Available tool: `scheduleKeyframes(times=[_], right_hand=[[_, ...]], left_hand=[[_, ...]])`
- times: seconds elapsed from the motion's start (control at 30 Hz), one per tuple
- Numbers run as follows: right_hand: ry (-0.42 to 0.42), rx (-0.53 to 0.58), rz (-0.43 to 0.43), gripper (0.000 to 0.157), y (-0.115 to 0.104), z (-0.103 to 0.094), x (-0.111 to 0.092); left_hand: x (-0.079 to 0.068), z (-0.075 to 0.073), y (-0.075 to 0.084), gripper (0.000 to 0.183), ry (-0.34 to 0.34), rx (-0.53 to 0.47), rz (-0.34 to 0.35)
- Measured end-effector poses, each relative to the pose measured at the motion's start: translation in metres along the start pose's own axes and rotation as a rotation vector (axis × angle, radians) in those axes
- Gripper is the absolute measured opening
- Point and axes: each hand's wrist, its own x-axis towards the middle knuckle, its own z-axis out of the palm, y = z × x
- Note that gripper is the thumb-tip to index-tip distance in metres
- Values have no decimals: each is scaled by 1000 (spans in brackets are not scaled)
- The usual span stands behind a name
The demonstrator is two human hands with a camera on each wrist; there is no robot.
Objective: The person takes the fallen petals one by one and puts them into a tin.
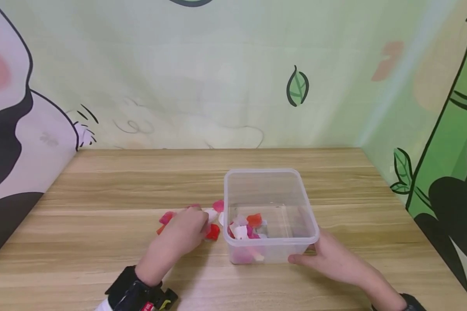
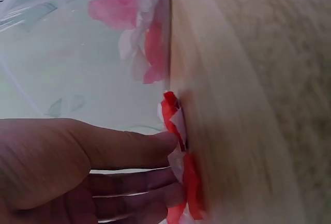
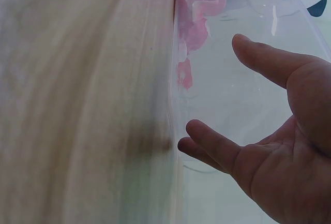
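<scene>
A clear plastic box [image 1: 274,252] stands on the table, with red, pink and white crumpled, petal-like scraps [image 1: 241,232] at its left end. More such scraps [image 1: 213,232] lie on the table left of the box. Over these loose scraps is my left hand [image 1: 184,231]; in the left wrist view its thumb and bent fingers [image 2: 168,195] pinch at a red and white bunch [image 2: 176,120]. My right hand [image 1: 334,259] rests at the box's near right corner. Its thumb and fingers [image 3: 214,141] are spread along the box wall.
The wood-grain table [image 1: 120,181] runs back to a wall covering [image 1: 179,86] printed with cartoon pandas, leaves and bamboo. Black straps [image 1: 134,289] with a device sit on the left wrist.
</scene>
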Motion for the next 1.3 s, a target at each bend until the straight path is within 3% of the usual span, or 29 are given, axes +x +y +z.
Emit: scheduleKeyframes(times=[0.37,0.63,0.9,1.17,1.3], right_hand=[[-2,-3,12,83,-1,0,0],[-3,1,14,82,-2,0,0],[-1,1,6,84,-2,0,0],[0,-5,22,87,-2,0,0],[-2,0,27,88,-2,0,0]], left_hand=[[-1,1,-1,23,13,-50,8],[1,-5,-1,13,42,-97,-13],[-2,-14,3,22,107,-90,37],[-3,-22,5,16,179,-115,66],[-6,-27,8,21,255,-129,133]])
